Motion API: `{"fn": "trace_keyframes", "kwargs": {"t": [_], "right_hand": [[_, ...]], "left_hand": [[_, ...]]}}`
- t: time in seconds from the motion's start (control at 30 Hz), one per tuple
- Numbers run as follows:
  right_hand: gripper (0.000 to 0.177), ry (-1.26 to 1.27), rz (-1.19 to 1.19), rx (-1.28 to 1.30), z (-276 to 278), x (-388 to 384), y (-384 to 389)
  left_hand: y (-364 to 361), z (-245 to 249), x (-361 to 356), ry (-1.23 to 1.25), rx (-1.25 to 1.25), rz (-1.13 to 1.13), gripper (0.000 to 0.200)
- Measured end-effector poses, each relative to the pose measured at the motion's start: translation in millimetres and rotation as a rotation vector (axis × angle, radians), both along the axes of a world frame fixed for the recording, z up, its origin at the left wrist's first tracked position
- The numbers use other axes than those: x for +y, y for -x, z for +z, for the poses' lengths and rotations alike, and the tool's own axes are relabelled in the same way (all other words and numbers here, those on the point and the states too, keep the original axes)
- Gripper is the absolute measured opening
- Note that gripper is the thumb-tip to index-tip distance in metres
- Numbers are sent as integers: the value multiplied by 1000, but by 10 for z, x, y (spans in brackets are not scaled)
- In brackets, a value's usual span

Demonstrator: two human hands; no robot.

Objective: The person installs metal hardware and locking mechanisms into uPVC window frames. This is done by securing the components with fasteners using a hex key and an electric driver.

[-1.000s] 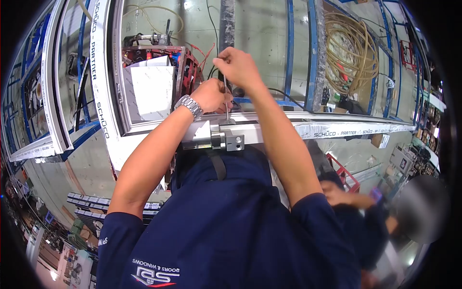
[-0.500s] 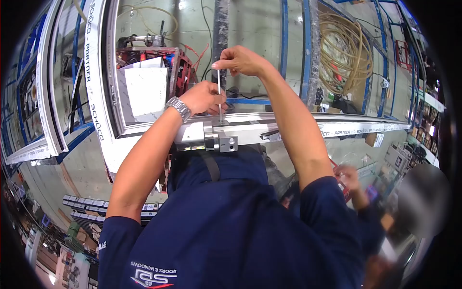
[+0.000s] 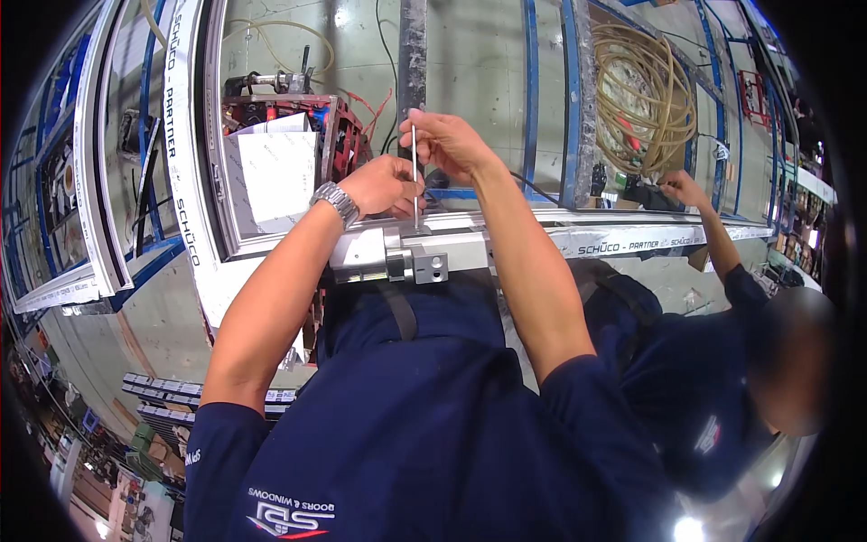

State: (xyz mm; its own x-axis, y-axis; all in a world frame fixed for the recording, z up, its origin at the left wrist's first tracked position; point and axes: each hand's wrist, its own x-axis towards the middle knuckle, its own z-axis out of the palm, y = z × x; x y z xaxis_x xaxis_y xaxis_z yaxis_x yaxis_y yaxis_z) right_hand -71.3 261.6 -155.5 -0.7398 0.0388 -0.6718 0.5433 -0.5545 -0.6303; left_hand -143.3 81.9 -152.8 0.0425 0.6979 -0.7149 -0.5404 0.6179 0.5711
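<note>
A slim metal rod [image 3: 414, 167] stands upright over the aluminium frame profile, its lower end at the profile's inner edge. My left hand [image 3: 379, 187], with a metal watch on the wrist, is closed around the rod's lower part, its fingertips partly hidden. At the rod's top end, my right hand [image 3: 447, 144] has its fingers bent and touching the rod. Just on my side of the rod, a silver cylinder lock body [image 3: 361, 255] with a square block [image 3: 430, 266] sits against the profile.
White-taped frame profiles [image 3: 185, 135] run up the left. A red tool crate [image 3: 348, 135] holds papers [image 3: 278, 176]. Blue and grey supports [image 3: 531, 99] stand beyond. Coiled hose [image 3: 646, 99] lies at right. A co-worker [image 3: 695, 361] bends in close on my right, one hand [image 3: 686, 190] reaching over the frame.
My right hand has shifted slightly down and right, its fingers rearranged at the rod's top. My left hand stays in place. The co-worker has moved forward, reaching past the frame.
</note>
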Motion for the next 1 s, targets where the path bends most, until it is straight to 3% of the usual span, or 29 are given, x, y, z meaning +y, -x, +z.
{"fn": "trace_keyframes", "kwargs": {"t": [0.03,0.17,0.27,0.47,0.57,0.7,0.8,1.0], "right_hand": [[42,-71,16,-13,-21,-26,51],[54,-798,143,-185,112,-238,230],[53,-1213,179,-262,108,-399,259],[45,-1469,313,-280,35,-447,320],[40,-1265,457,-298,313,-333,373],[41,-99,159,-112,63,-38,195],[42,138,115,-13,-23,22,40],[34,166,22,1,-242,34,26]], "left_hand": [[-8,24,11,18,48,-16,12],[-45,69,45,74,210,-92,15],[-63,-16,33,67,227,-84,16],[-80,47,14,58,196,-57,16],[-40,2,15,28,143,-60,13],[-7,88,15,33,111,-63,11],[4,98,14,6,135,-96,13],[-20,8,-40,-19,80,-64,14]]}}
